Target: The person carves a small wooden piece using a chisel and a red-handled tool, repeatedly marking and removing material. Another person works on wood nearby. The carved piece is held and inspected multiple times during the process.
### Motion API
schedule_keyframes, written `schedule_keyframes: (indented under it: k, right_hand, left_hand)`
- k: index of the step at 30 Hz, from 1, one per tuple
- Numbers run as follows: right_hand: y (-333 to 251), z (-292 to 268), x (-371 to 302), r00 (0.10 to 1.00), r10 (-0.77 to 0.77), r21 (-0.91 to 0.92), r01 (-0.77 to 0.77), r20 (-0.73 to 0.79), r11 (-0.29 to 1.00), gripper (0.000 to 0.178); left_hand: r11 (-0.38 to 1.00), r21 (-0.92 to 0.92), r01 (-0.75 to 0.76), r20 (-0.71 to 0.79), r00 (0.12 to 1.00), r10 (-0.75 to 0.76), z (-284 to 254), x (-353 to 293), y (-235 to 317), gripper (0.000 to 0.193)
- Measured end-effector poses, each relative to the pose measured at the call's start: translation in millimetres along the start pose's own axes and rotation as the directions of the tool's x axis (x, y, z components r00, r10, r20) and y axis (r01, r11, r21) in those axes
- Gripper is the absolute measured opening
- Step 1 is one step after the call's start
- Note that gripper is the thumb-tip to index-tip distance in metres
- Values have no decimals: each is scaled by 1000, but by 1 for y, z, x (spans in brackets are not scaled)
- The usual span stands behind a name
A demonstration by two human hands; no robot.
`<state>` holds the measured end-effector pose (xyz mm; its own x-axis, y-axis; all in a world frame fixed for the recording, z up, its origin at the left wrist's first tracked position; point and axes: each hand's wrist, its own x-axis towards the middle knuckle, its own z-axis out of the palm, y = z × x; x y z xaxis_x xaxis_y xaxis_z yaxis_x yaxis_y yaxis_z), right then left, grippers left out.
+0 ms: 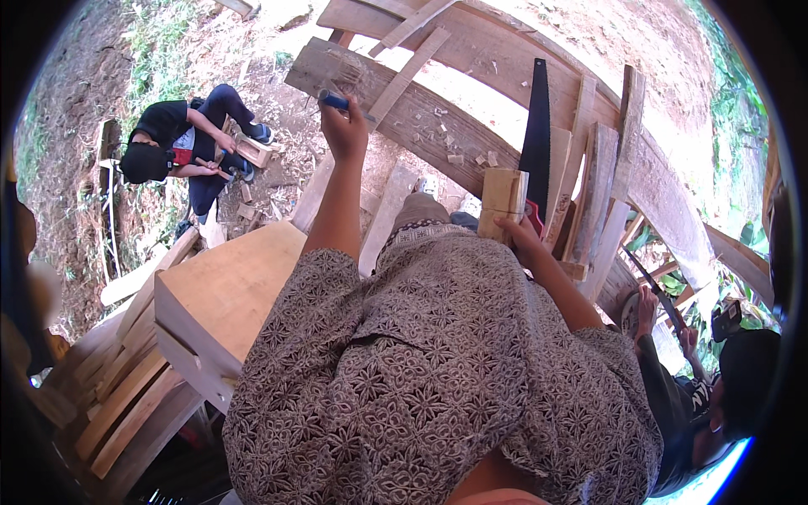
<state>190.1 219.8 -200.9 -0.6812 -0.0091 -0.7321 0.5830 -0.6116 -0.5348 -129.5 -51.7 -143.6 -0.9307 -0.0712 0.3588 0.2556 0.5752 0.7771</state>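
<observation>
My left hand (345,135) is raised over the left part of a long plank bench (412,114). Its fingers are wrapped round a short tool with a blue handle (333,99); the working end is too small to make out. Lower and to the right, my right hand (523,238) grips a pale wooden block (503,198) by its near end, at the bench's near edge. Just beyond the block a handsaw (537,126) lies with its dark blade pointing away, its red handle partly hidden by the block. Wood chips (454,158) are scattered along the bench.
Several loose boards (598,168) lean right of the saw. A wooden panel (231,282) stands at my left, above stacked planks (135,412). One person (198,147) sits at the far left with a small wooden piece; another person (699,404) at the right holds a saw.
</observation>
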Motion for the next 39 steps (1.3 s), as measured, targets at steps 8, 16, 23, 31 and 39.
schedule_keyframes:
  k: [8, 16, 23, 31, 39]
  right_hand:
    - [17, -12, 8, 998, -16, -37, 14, -63, 999, 50]
    - [3, -16, -5, 983, 46, -12, -49, -175, 999, 54]
    - [-12, -12, -9, 974, 0, 28, 6, -226, 1000, 53]
    - [-8, -10, -14, 960, -28, 81, 53, -280, 995, 50]
    - [-16, 11, -21, 940, -38, 114, 80, -338, 990, 46]
  left_hand:
    - [1000, -20, -14, 106, 994, 16, -6, -8, 3, 22]
    - [993, -120, -20, 190, 981, 43, -1, -18, 4, 19]
    - [968, -246, 51, 161, 987, -11, 8, -26, 1, 22]
    - [939, -330, 103, 248, 969, -19, 5, -28, 14, 23]
    - [921, -357, 155, 302, 952, -44, 0, -31, 16, 22]
